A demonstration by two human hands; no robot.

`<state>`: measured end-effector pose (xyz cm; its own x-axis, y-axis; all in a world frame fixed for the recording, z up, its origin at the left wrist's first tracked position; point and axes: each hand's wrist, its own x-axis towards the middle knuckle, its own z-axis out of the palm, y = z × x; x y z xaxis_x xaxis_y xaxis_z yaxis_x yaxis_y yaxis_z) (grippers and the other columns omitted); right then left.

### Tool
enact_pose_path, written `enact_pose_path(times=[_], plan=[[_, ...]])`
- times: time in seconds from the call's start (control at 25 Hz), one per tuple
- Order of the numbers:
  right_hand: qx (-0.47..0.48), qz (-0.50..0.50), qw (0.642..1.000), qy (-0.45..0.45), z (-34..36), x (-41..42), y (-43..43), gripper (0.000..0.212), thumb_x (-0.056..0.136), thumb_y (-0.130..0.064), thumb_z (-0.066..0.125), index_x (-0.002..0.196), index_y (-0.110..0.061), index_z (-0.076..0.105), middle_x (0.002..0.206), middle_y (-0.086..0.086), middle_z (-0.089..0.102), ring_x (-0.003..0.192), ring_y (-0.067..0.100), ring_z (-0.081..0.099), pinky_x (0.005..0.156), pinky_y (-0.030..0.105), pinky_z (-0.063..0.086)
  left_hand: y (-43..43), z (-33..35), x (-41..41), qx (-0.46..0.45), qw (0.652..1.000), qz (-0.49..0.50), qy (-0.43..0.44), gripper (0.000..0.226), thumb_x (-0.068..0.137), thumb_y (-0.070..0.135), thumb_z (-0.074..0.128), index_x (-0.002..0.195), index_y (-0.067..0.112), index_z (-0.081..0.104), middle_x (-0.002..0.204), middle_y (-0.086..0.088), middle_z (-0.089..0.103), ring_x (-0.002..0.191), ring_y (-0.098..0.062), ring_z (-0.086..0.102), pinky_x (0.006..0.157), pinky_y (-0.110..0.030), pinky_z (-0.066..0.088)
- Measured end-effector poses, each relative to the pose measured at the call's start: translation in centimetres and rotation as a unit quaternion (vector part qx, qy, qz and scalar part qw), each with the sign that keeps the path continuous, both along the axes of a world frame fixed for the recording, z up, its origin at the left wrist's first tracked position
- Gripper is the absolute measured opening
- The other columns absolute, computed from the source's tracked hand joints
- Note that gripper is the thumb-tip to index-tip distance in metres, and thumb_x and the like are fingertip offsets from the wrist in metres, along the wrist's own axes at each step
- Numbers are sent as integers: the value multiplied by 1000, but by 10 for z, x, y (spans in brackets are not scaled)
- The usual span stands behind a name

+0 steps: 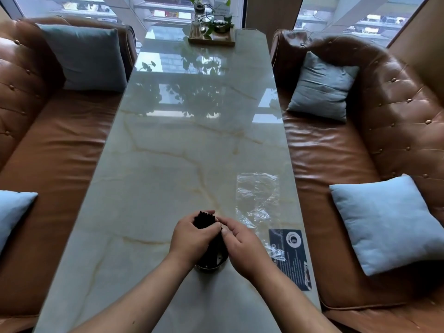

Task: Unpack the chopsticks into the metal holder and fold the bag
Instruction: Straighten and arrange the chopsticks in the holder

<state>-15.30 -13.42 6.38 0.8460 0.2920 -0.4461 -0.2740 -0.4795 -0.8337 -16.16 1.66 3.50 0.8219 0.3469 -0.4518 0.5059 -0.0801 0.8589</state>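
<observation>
A bundle of dark chopsticks (204,219) stands upright in the round metal holder (211,265) near the front of the marble table (168,164). My left hand (192,239) grips the bundle from the left, fingers curled round it. From the right, my right hand (242,246) holds the same bundle, thumb and fingertips against it. The holder is mostly hidden under my hands. The clear plastic bag (258,200) lies flat on the table to the right, with its dark printed label card (290,255) at the near end.
A wooden tray (211,40) with a potted plant and jars stands at the table's far end. Brown leather sofas (60,145) flank the table on both sides, with blue cushions (389,222) on them. Windows fill the back.
</observation>
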Motion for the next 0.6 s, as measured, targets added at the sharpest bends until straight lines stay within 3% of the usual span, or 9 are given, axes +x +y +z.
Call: enact_pose_path(times=[0.08, 0.16, 0.28, 0.36, 0.44, 0.6], plan=[[-41, 27, 997, -57, 3, 0, 3, 49, 93, -21, 49, 135, -41, 64, 133, -17, 69, 121, -4, 59, 106, 26, 48, -1, -2, -2, -16, 1000, 20, 1, 27, 60, 34, 78, 86, 25, 77, 84, 12, 79, 76, -5, 74, 67, -21, 57], [-55, 53, 995, -58, 4, -2, 9, 55, 86, -15, 49, 132, -43, 63, 125, -17, 72, 115, 0, 63, 101, 28, 52, -3, -5, -8, -15, 1000, 10, 7, 21, 63, 30, 78, 79, 20, 72, 74, 4, 76, 69, -12, 70, 64, -28, 56], [-78, 66, 993, -53, 2, -9, 12, 65, 77, -12, 47, 133, -44, 58, 124, -14, 72, 114, 6, 65, 99, 31, 54, -3, -10, -16, -3, 1000, -13, -5, 25, 62, 33, 81, 82, 30, 66, 75, 9, 73, 67, -6, 68, 65, -24, 56], [-73, 59, 994, -61, 0, -11, 12, 67, 74, -11, 47, 131, -44, 58, 120, -14, 73, 110, 4, 65, 95, 27, 54, -1, -10, -18, 12, 1000, -27, -10, 38, 57, 41, 81, 91, 41, 63, 85, 19, 73, 74, 1, 69, 66, -15, 53], [-74, 63, 993, -61, 0, -12, 9, 67, 75, -12, 48, 133, -44, 58, 122, -15, 72, 112, 2, 64, 96, 26, 53, 2, -8, -17, 22, 999, -47, -12, 47, 55, 46, 82, 97, 44, 62, 90, 18, 74, 81, 2, 70, 71, -16, 54], [-118, 52, 989, -72, 6, -3, -8, 64, 93, -35, 56, 156, -35, 43, 158, -10, 49, 145, 7, 44, 115, 21, 33, 13, 11, -8, 85, 988, -128, -22, 64, 59, 61, 79, 117, 44, 58, 121, 20, 66, 115, -1, 61, 98, -29, 51]])
